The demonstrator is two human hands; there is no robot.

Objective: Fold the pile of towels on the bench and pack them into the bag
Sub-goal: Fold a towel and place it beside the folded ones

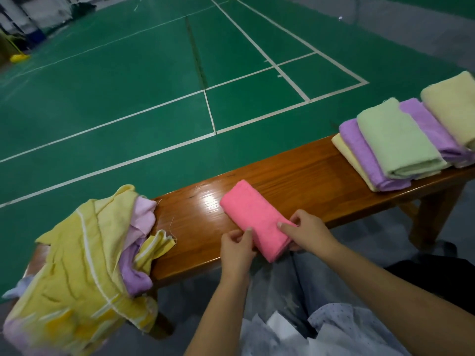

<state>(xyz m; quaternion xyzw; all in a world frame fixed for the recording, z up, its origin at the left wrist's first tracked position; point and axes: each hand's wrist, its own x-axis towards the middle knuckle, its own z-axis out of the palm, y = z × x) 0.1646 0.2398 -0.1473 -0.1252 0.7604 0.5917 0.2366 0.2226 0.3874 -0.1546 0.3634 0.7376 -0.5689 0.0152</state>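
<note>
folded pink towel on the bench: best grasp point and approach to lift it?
Pinch the pink towel across its near short end, where the layers overhang the bench edge, coming from the near side; both the left hand and right hand already pinch there.

There is only the one view, from a camera on the person's head, tilted forward and down. It sits close over the near edge of the wooden bench (295, 176), which crosses the frame slantwise from lower left to upper right. The person's forearms reach in from the bottom edge, close to the lens. Beyond the bench's far edge the view faces out over a green court floor (128, 86) with white lines, bent at the margins by the wide angle.
</note>
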